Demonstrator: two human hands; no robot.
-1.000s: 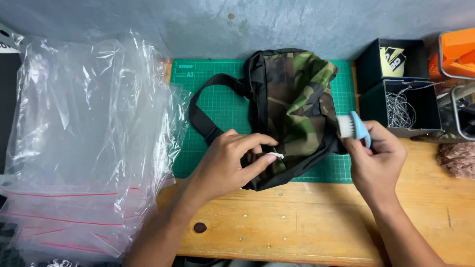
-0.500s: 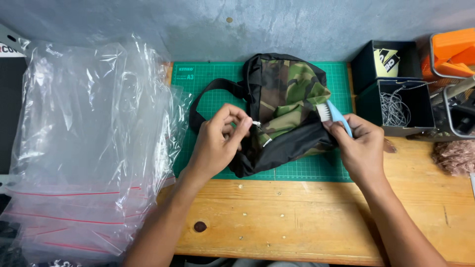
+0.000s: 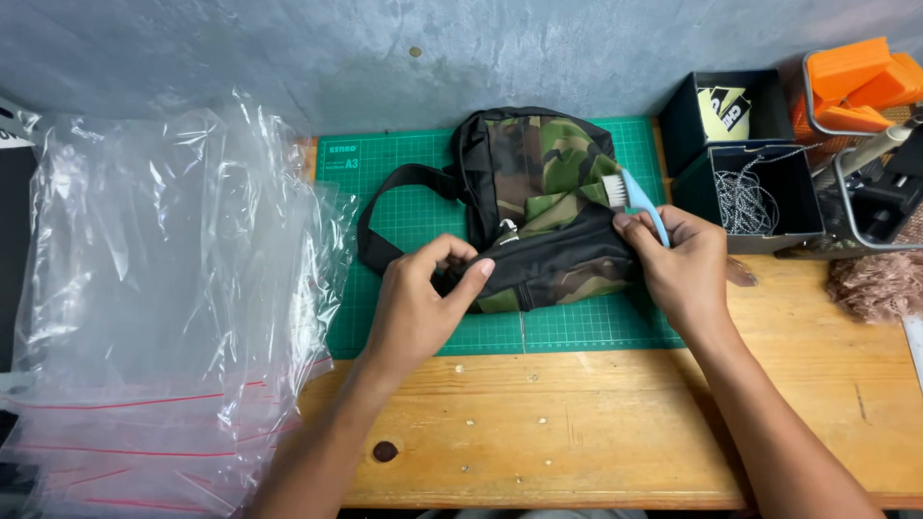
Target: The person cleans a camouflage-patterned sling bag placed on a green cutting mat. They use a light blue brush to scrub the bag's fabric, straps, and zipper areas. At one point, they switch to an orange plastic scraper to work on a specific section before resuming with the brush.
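Folding step: left hand (image 3: 423, 308) pinches the camouflage bag (image 3: 543, 207) at 9 o'clock — right hand (image 3: 685, 261) grips its 3 o'clock edge and a blue brush (image 3: 635, 197). Next move likely calls for pressing the fold flat.

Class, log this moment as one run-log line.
left hand: grips camouflage bag edge | right hand: holds blue brush, bag | under: green cutting mat

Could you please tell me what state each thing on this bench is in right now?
Camouflage bag: lying on the green cutting mat, lower part folded up.
Left hand: pinching the bag's folded edge.
Right hand: gripping the blue brush, bristles touching the bag.
Clear plastic bags: stacked, crumpled.
Dark box: open, holding cord.
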